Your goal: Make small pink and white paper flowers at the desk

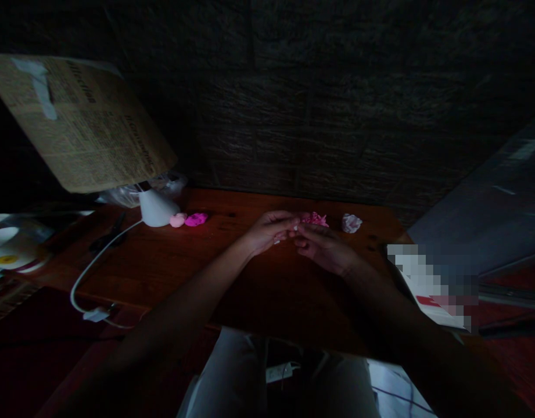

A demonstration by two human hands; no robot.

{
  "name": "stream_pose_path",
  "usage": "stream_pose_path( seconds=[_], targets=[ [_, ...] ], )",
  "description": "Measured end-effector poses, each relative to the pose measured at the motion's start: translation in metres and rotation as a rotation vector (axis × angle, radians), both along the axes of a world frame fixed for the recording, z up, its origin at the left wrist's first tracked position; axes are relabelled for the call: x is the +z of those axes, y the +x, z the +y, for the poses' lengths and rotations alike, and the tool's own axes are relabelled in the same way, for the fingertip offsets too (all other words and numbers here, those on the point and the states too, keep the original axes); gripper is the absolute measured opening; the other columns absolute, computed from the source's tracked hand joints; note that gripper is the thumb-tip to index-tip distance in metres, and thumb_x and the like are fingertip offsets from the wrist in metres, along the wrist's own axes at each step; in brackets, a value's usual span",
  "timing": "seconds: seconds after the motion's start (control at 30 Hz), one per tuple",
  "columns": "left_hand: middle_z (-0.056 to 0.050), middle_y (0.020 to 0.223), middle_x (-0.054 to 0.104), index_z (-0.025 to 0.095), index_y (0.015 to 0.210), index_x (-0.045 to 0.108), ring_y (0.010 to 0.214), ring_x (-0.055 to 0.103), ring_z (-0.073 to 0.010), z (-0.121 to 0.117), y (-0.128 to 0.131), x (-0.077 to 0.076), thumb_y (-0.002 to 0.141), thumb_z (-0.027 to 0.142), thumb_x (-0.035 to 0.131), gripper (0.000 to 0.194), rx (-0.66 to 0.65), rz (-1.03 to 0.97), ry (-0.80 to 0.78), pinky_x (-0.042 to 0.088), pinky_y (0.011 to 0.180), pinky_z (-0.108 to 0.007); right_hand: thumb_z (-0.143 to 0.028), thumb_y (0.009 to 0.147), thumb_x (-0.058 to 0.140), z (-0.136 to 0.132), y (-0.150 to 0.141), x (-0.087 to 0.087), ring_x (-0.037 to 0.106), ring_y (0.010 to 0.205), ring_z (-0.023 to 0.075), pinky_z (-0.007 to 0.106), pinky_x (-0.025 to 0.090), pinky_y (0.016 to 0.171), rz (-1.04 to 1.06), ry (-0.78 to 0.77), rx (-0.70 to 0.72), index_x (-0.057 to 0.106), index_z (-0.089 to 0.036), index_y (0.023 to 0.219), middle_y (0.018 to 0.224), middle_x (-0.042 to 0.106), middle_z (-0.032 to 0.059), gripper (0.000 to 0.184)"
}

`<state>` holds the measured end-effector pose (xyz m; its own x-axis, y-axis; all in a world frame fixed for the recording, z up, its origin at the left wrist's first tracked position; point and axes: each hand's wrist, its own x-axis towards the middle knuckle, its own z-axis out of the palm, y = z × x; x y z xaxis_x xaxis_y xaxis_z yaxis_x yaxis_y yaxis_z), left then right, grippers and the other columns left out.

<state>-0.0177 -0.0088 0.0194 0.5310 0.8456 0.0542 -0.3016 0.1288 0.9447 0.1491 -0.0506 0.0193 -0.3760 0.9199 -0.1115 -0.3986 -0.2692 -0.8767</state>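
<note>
My left hand [269, 231] and my right hand [326, 248] meet above the wooden table, their fingertips pressed together. A small pale piece [295, 227] shows at the fingertips; its kind is too small and dim to tell. Another whitish bit [276, 240] peeks out under the left fingers. Just behind the right hand lies a bright pink, ruffled clump [316, 219], partly covered by the fingers. Farther right sits a crumpled whitish ball [351, 223], apart from both hands. A magenta lump [196, 219] and a light pink lump [178, 220] lie side by side to the left.
A lamp with a white base [157, 209] and a newsprint-patterned shade [97, 128] stands at the left. Its white cable [90, 261] drops over the table's front edge. Dark scissors [108, 235] lie near it. A white cup [8, 247] is far left. A dark brick wall [271, 104] closes the back.
</note>
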Motion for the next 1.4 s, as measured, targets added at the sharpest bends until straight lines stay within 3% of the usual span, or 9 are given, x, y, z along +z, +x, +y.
stream_pose_path(
  seconds=[0.13, 0.47, 0.8, 1.1, 1.4],
  targets=[
    [-0.005, 0.080, 0.069, 0.014, 0.076, 0.072, 0.060, 0.052, -0.0053, 0.0006, 0.0008, -0.0030, 0.058, 0.041, 0.090, 0.037, -0.017, -0.038, -0.001, 0.032, 0.050, -0.017, -0.038, 0.061, 0.092, -0.0016, 0.0004, 0.0017, 0.051, 0.062, 0.0061, 0.020, 0.043, 0.058, -0.009, 0.037, 0.034, 0.078, -0.024, 0.082, 0.082, 0.071, -0.0012, 0.029],
    [0.002, 0.059, 0.059, 0.013, 0.087, 0.077, 0.046, 0.037, -0.0007, -0.0006, 0.0026, 0.0004, 0.064, 0.041, 0.087, 0.038, -0.039, -0.061, -0.015, 0.020, 0.044, -0.017, -0.038, 0.060, 0.092, 0.0027, 0.0019, -0.0013, 0.050, 0.063, 0.0062, 0.021, 0.042, 0.059, -0.037, 0.056, -0.036, 0.078, -0.024, 0.083, 0.081, 0.069, -0.0015, 0.030],
    [-0.002, 0.069, 0.061, 0.015, 0.102, 0.078, 0.052, 0.033, -0.0029, 0.0002, 0.0028, -0.0014, 0.079, 0.042, 0.075, 0.035, -0.063, -0.059, 0.007, 0.021, 0.047, -0.019, -0.041, 0.066, 0.088, 0.0049, 0.0023, -0.0027, 0.044, 0.060, 0.0074, 0.024, 0.038, 0.056, -0.072, 0.148, -0.089, 0.079, -0.024, 0.084, 0.072, 0.064, -0.0014, 0.027],
    [-0.003, 0.077, 0.067, 0.015, 0.094, 0.078, 0.052, 0.039, -0.0018, 0.0004, 0.0052, -0.0013, 0.068, 0.041, 0.085, 0.037, -0.015, -0.106, -0.011, 0.020, 0.046, -0.017, -0.041, 0.063, 0.090, 0.0031, 0.0015, -0.0001, 0.047, 0.061, 0.0059, 0.022, 0.040, 0.059, -0.061, 0.103, -0.107, 0.079, -0.023, 0.085, 0.075, 0.066, -0.0021, 0.030],
    [0.002, 0.061, 0.059, 0.013, 0.094, 0.076, 0.049, 0.037, -0.0018, -0.0024, 0.0051, 0.0016, 0.070, 0.043, 0.083, 0.039, -0.036, -0.077, -0.003, 0.021, 0.046, -0.018, -0.042, 0.063, 0.090, 0.0014, -0.0007, 0.0013, 0.044, 0.059, 0.0061, 0.022, 0.036, 0.056, -0.054, 0.141, -0.083, 0.078, -0.023, 0.080, 0.070, 0.062, -0.0028, 0.028]
  ],
)
